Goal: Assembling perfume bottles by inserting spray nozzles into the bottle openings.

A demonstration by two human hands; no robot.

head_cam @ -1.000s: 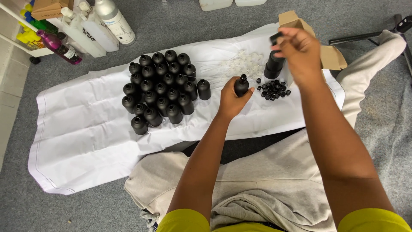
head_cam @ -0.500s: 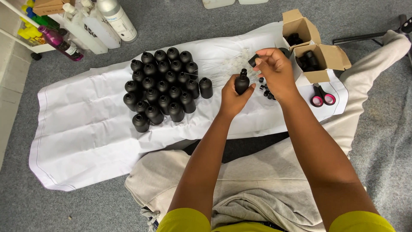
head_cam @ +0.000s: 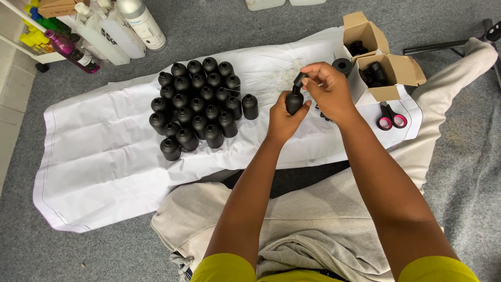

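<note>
My left hand [head_cam: 284, 119] grips a small black bottle [head_cam: 294, 101] upright above the white cloth [head_cam: 104, 156]. At the bottle's neck, my right hand [head_cam: 327, 90] pinches a small black cap [head_cam: 299, 79]. A cluster of several black bottles [head_cam: 198, 102] stands on the cloth to the left of my hands. A few loose black caps lie on the cloth under my right hand, mostly hidden.
Two open cardboard boxes [head_cam: 389, 70] with black parts sit at the right, a black ring [head_cam: 342, 65] beside them. Pink-handled scissors [head_cam: 390, 117] lie below the boxes. Large white and coloured bottles [head_cam: 104, 31] stand at the top left. My legs in beige trousers [head_cam: 313, 230] lie below the cloth.
My right hand came down from the boxes to the bottle's neck with a cap. The left hand kept its hold on the bottle.
</note>
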